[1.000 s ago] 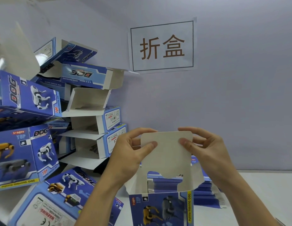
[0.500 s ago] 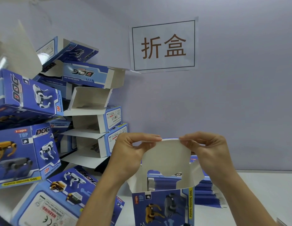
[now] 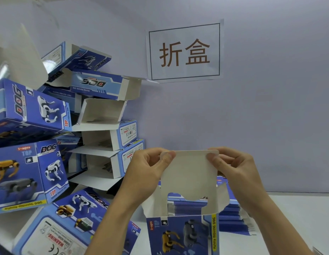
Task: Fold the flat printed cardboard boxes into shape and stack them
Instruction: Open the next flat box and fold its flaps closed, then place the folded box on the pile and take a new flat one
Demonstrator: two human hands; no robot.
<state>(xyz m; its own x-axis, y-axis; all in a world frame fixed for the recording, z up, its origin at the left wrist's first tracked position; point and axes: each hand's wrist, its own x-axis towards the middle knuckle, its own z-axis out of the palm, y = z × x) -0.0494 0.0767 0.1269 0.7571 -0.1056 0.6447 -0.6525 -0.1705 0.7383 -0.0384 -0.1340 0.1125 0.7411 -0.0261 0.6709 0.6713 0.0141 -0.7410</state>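
A blue printed cardboard box [image 3: 182,234] with robot-dog pictures stands upright in front of me, its top open. Its white lid flap [image 3: 187,173] rises straight up from the far wall. My left hand [image 3: 147,170] pinches the flap's upper left corner and my right hand [image 3: 235,168] pinches the upper right corner. Small side flaps stick out on both sides of the opening. A pile of folded boxes [image 3: 49,126] leans against the wall at the left. A stack of flat boxes [image 3: 231,216] lies on the table behind the held box.
A white paper sign [image 3: 185,52] with two brown characters hangs on the pale wall. Another folded box [image 3: 68,227] lies on its side at the lower left. The white table [image 3: 298,218] shows at the right.
The lid flap was bent over at its top edge half a second ago; now it stands flat and upright again, both hands still at its top corners.
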